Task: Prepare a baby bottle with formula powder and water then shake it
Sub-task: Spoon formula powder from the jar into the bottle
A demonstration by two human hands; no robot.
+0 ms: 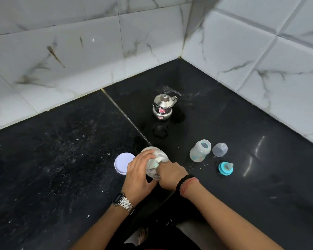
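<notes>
Clear jar [154,164] — mouth behind hands [153,173]

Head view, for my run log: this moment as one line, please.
step: scooping powder | left hand: holds tilted jar | right hand: fingers in jar | bottle: open, upright | lid: on counter

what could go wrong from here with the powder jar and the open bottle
1. The clear powder jar is tilted in the left hand while the right hand digs into its mouth, so powder may spill on the black counter.
2. The clear open baby bottle stands unheld, so a bump could tip it.
3. The teal nipple ring lies on the speckled counter and may pick up dirt.
</notes>
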